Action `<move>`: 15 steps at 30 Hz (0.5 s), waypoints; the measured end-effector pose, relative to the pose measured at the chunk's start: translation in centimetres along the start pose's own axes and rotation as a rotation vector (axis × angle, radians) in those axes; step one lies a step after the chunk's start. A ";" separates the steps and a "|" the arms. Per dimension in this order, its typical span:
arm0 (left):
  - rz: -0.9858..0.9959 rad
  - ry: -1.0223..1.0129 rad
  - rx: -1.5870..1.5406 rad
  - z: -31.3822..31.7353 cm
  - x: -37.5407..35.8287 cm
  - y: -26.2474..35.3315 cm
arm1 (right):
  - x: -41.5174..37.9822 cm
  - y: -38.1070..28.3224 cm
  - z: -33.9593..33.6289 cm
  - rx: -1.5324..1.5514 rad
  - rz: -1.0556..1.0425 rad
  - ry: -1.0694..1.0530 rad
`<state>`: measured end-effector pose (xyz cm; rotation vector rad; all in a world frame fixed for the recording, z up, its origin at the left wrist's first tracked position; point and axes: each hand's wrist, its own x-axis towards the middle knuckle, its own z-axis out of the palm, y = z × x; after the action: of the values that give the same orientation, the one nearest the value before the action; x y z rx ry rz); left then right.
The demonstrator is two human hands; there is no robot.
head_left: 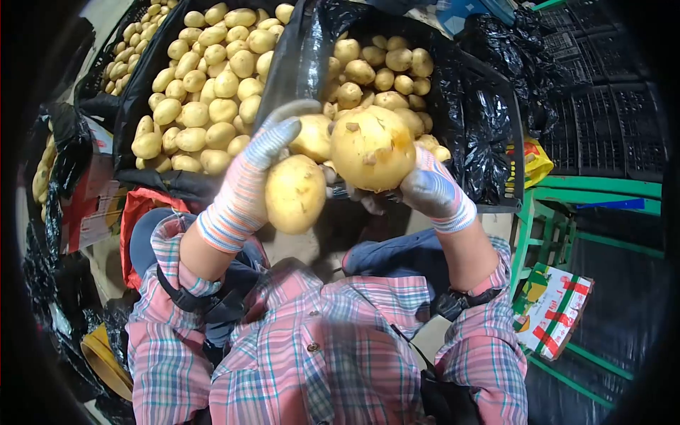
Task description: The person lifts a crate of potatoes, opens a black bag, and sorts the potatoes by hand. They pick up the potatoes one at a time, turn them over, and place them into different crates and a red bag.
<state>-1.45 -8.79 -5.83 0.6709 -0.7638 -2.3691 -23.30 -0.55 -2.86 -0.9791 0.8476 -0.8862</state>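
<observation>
Both hands wear striped knit gloves with grey fingers and are raised in front of the crates. My left hand (248,166) is closed around a smooth yellow potato (295,195). A second potato (312,138) lies against its fingers, partly covered by the large one beside it. My right hand (433,188) grips that large round potato (373,149), which has brown scabs and an orange-brown patch near its upper right. Most of the right fingers are hidden behind it. Beyond the hands, a crate lined with black plastic (489,142) holds smaller potatoes (386,71).
Left of it stands another black-lined crate (202,183) heaped with potatoes (212,92), with more potatoes (134,42) farther left. A red bag (138,219) is by my left knee. On the right are a green metal frame (595,185), a printed carton (552,308) and stacked black crates (602,127).
</observation>
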 end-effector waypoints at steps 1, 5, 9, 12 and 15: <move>0.005 0.027 -0.007 0.1 0.1 -0.4 | 0.0 -0.7 0.3 -0.006 0.018 0.039; 0.005 -0.011 0.104 0.3 -0.1 -0.8 | 0.9 -0.7 1.1 -0.271 -0.108 0.179; -0.115 -0.036 0.061 0.3 -0.7 -0.5 | 1.5 -1.0 1.2 -0.454 -0.153 0.144; -0.176 -0.037 0.081 0.0 -0.6 -1.1 | 1.5 -1.2 1.7 -0.486 -0.191 0.146; -0.094 0.068 0.019 0.4 -0.7 -1.6 | 2.0 -0.9 2.2 -0.627 -0.339 0.399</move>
<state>-1.72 -7.08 -6.38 0.8074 -0.7412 -2.4122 -20.79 -1.89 -1.65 -1.5500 1.3728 -1.1571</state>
